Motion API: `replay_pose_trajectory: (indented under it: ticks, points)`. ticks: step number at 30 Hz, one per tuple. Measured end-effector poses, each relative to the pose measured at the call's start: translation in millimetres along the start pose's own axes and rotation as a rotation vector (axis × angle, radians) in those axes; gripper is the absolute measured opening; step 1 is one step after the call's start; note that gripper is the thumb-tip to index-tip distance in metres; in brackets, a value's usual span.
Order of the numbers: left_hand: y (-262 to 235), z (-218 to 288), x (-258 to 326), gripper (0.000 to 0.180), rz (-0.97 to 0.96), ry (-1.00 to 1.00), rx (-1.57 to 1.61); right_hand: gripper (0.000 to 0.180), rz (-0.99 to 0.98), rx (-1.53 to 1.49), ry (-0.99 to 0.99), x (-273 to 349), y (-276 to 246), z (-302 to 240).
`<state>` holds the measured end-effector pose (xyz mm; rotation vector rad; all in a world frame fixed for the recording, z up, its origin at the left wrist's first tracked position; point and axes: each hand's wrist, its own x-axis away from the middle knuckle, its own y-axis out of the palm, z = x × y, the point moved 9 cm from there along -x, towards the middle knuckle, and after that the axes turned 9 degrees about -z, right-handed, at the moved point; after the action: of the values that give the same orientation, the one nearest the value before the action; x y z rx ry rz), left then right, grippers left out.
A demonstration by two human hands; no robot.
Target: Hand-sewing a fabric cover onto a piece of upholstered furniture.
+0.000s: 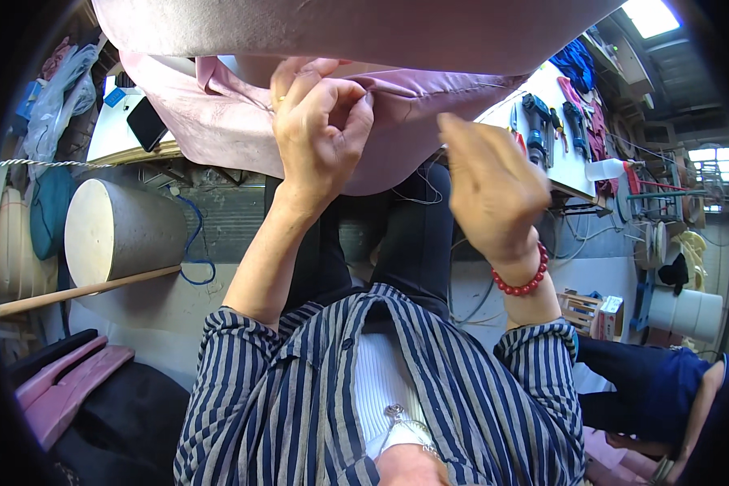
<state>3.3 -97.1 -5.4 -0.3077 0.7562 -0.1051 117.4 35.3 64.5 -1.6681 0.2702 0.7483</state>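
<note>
We held the pink cushion (300, 121) up at 12 o'clock, above our lap, its seam edge sagging toward us. Our left hand (316, 121) pinched the fabric at the seam, thumb and forefinger closed on a fold, a ring on 1 finger. Our right hand (490, 190) hovered just beside it at 2 o'clock, back toward the camera, fingers curled in; we could not tell whether they gripped a needle or thread, though a thin thread (417, 194) trailed below the cushion. To do this stitching well, we judged that the left pinch should keep the 2 seam edges level and taut while the right drew the thread through evenly, close to the fold, without puckering the cloth. A red bead bracelet (522, 279) sat on our right wrist, and our striped shirt (381, 397) filled 6 o'clock. There was no table under the work; the cushion hung in the air over our dark trousers (417, 243). At 9 o'clock stood a grey drum (125, 231) with a wooden pole (81, 290) across it, and pink pads (65, 381) lay at 8 o'clock. At 2 o'clock a white bench (563, 150) carried power tools (536, 121) and a bottle (603, 168). At 4 o'clock another person in blue (664, 389) sat near a small crate (579, 312).
</note>
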Motion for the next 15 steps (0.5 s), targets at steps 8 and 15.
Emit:
replay_pose_trajectory:
  ticks: [8, 15]
  points:
    - [-4.4, 27.2, 6.4, 0.016, 0.104, 0.294, -0.323, 0.012, -0.13, 0.03, -0.017, -24.4, 47.6, -9.5]
    - [-3.3, 18.2, -3.7, 0.015, -0.029, 0.166, -0.165, 0.011, -0.066, -0.049, 0.009, -24.4, 51.6, 3.4]
